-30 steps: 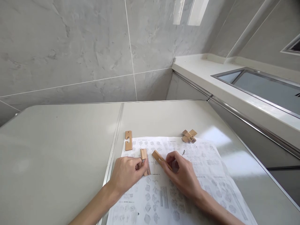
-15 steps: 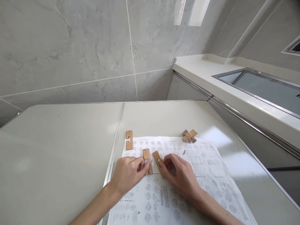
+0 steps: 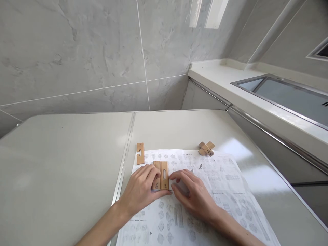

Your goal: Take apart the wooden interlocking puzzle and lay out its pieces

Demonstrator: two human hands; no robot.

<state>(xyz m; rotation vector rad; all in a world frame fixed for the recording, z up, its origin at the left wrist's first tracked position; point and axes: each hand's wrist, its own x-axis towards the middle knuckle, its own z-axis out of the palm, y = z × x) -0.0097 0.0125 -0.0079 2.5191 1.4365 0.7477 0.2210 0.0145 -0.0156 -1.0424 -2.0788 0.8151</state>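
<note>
Two flat wooden puzzle pieces lie side by side on a printed sheet (image 3: 200, 218). The left puzzle piece (image 3: 156, 184) is partly covered by my left hand (image 3: 142, 182). Its fingers curl over that piece, and its thumb stretches along the near ends of both. The right puzzle piece (image 3: 164, 167), marked "2", shows a long slot. Just right of it is my right hand (image 3: 196, 191), its thumb and fingertips apart with nothing between them. Its fingertips are close to the piece's edge; I cannot tell if they touch.
A notched wooden piece (image 3: 140, 153) lies at the sheet's upper left corner. Several crossed wooden pieces (image 3: 206, 149) stand joined at its far edge. The white table (image 3: 89, 153) has a metal seam left of the sheet. A counter (image 3: 217, 70) with a sink is at right.
The right-hand piece has gone from slanted to straight, flush beside the left one, its slot and "2" now showing. My left thumb has stretched rightward; my right fingers have let go of the piece.
</note>
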